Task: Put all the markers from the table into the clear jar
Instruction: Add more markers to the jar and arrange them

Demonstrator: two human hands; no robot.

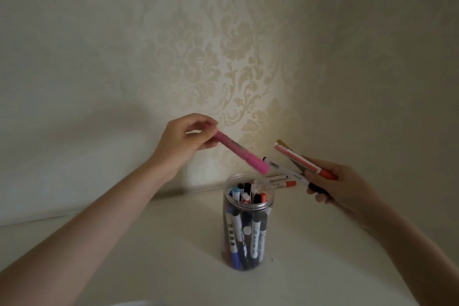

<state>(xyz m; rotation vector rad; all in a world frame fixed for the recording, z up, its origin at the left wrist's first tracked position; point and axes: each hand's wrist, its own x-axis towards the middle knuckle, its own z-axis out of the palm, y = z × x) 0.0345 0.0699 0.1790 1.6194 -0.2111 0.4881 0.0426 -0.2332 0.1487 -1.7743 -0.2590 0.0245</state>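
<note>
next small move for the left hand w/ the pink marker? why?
Probably lower it, tip first, into the jar. The left hand pinches the pink marker by its upper end, tilted, with its lower end just above the open jar mouth. The right hand holds more markers, waiting beside the jar.

A clear jar (248, 221) stands open-mouthed on a white table (149, 243), packed with upright markers (248, 195) crowding its opening. A pink marker (242, 152) slants just above its rim. Bare tabletop lies left and in front of the jar; two markers (283, 180) lie behind it to the right.
</note>
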